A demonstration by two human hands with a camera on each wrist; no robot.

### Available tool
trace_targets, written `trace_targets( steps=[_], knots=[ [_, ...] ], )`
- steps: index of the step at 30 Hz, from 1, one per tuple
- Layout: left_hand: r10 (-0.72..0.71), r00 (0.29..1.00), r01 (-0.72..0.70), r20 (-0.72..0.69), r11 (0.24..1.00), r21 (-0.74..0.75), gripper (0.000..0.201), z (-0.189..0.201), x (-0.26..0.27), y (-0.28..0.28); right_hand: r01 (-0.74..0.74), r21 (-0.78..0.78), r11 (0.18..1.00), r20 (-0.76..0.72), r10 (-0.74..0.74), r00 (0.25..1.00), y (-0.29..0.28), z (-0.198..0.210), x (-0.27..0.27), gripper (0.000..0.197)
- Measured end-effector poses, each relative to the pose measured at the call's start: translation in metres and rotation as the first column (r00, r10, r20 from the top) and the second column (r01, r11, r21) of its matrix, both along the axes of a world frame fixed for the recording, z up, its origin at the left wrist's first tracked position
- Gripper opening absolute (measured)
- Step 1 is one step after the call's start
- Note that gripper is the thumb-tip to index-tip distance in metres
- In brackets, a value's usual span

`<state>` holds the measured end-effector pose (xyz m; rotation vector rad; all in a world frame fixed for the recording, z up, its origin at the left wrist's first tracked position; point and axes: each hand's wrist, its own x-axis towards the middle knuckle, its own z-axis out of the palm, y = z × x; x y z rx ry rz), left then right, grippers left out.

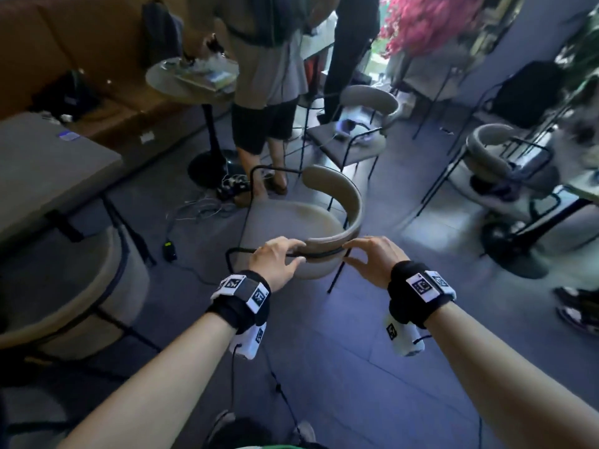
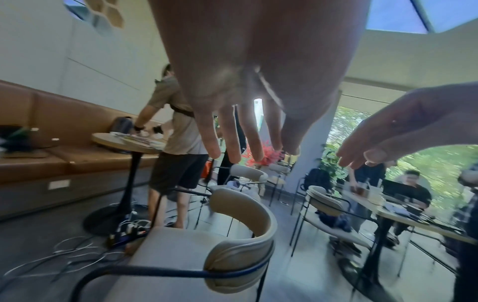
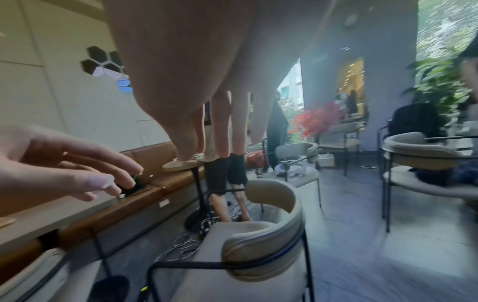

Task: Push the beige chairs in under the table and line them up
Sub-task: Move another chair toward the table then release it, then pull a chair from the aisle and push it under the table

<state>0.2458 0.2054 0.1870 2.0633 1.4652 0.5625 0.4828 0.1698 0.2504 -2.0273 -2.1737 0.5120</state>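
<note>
A beige chair with a curved padded backrest and a thin black frame is seen standing out on the tiled floor, well apart from the grey table at the left. A 2nd beige chair is seen already tucked partly under that table. The left hand and the right hand are held just above the near end of the backrest, fingers spread and relaxed; in the wrist views nothing is gripped, and contact cannot be told for certain.

Several risks are judged from here. Loose cables and a small black device lie on the floor between chair and table, so a leg could be snagged as the chair is slid. A person stands just beyond the chair and could be bumped. The backrest being held at 1 end only, the chair could be swung crooked
</note>
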Motion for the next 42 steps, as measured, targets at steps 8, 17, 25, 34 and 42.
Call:
trace_targets(
  steps=[8,17,25,34,42],
  knots=[
    [-0.069,0.995,0.063,-0.067,0.995,-0.076,0.029,-0.022,0.037,0.066,0.083,-0.06,0.995,0.061,-0.08,0.995,0.049,-0.033,0.05,0.032],
    [-0.143,0.98,0.116,-0.136,0.975,-0.189,0.027,-0.063,0.032,0.177,0.169,-0.066,0.983,0.04,-0.166,0.985,0.163,-0.047,0.057,0.031],
    [-0.17,0.974,0.112,-0.152,0.936,-0.334,0.025,-0.09,0.059,0.217,0.263,-0.092,0.96,0.044,-0.26,0.965,0.195,-0.05,0.065,0.029],
    [-0.191,0.973,0.1,-0.132,0.859,-0.502,0.031,-0.136,0.116,0.226,0.255,-0.288,0.923,-0.003,-0.267,0.964,0.244,-0.092,0.095,0.032],
    [-0.114,0.972,-0.032,-0.208,0.805,-0.592,0.057,-0.19,0.142,0.248,-0.073,-0.497,0.865,0.174,0.182,0.968,0.346,-0.163,0.137,0.047]
  ],
)
